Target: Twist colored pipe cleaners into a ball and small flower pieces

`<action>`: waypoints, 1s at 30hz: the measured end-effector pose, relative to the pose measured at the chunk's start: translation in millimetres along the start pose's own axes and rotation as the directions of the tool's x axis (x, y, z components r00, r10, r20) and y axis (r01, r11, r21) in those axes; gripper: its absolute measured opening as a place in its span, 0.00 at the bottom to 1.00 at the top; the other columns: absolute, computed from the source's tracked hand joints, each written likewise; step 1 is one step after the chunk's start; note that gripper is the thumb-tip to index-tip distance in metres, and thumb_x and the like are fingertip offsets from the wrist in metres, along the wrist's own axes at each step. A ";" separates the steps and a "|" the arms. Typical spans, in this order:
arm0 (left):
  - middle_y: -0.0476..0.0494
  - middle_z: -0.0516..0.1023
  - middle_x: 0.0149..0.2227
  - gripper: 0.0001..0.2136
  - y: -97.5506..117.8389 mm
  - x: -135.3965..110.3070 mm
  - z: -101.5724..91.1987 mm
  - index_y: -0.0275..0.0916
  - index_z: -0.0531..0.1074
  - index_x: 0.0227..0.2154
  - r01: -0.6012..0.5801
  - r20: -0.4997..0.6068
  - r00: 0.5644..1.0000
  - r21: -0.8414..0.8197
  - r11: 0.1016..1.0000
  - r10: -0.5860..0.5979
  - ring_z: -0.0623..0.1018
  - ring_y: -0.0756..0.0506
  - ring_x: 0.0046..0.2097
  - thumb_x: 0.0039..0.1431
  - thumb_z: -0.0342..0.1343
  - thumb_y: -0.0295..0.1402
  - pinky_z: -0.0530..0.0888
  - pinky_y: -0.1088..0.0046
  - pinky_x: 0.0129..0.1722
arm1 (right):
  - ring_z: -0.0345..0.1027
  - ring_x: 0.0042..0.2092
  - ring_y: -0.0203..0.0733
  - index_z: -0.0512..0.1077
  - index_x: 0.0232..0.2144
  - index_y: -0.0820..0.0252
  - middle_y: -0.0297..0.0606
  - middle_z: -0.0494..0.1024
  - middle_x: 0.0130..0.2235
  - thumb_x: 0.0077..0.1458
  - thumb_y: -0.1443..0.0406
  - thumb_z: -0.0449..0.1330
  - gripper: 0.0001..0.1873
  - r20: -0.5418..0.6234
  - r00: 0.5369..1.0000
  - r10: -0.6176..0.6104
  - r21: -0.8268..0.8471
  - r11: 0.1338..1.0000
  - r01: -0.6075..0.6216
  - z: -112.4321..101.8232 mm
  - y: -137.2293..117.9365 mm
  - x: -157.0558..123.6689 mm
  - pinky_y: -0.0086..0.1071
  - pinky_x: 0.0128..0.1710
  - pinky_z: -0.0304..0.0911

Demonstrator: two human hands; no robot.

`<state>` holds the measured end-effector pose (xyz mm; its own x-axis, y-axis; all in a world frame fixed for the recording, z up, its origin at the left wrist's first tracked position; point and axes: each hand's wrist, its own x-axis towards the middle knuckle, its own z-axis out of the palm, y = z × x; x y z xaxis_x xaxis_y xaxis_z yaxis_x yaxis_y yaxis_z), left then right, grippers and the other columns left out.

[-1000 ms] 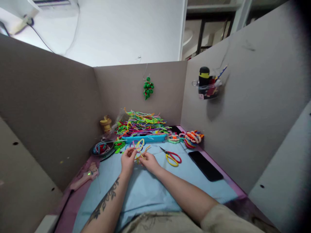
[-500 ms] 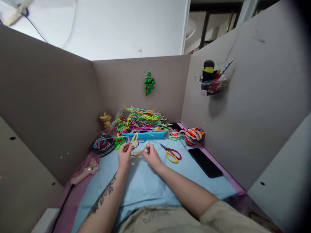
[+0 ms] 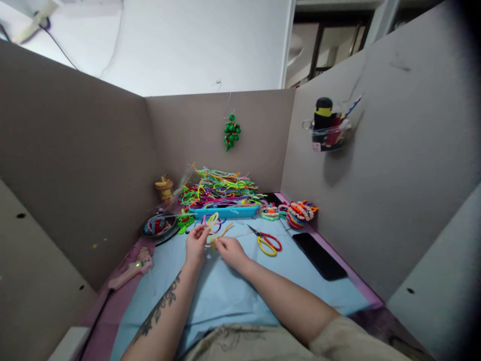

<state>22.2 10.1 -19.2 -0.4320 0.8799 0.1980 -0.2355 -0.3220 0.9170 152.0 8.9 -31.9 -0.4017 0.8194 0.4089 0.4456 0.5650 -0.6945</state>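
In the middle of the frame, just below the blue tray (image 3: 246,212), a yellow pipe cleaner (image 3: 213,219) stood in a loop between the two hands, with an orange pipe cleaner (image 3: 227,229) crossing beneath it and poking out to the upper right. The left hand (image 3: 196,245) had its thumb and fingers together on the lower part of the loop. The right hand (image 3: 233,251) had its fingertips closed where the strands crossed, seemingly on the orange one, though the exact pinch was too small to make out.

Both strands looked light and fuzzy, so they probably weighed almost nothing and gave a dry, fairly sure grip. They likely had a wire core: soft outside, springy enough to keep a bend, yet easy to squash or kink. The best hold would probably be a fingertip pinch near the crossing, leaving the round loop alone; the loose orange end could well prick. The scissors (image 3: 269,243) lay right of centre, apart from both hands
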 end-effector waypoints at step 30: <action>0.43 0.78 0.27 0.16 6.8 -18.6 11.4 0.34 0.72 0.32 0.025 0.200 0.978 0.189 0.982 -0.063 0.77 0.46 0.29 0.40 0.62 0.38 0.69 0.76 0.25 | 0.61 0.33 0.37 0.68 0.32 0.59 0.36 0.70 0.31 0.48 0.65 0.55 0.07 -0.433 0.901 -0.017 0.128 0.989 0.080 -19.9 2.5 11.5 0.30 0.35 0.59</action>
<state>38.6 -4.5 -12.7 -0.2336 0.9506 0.2046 -0.0770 -0.2279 0.9706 164.4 21.7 -17.1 -0.0226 0.7710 0.6365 0.3058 0.6115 -0.7298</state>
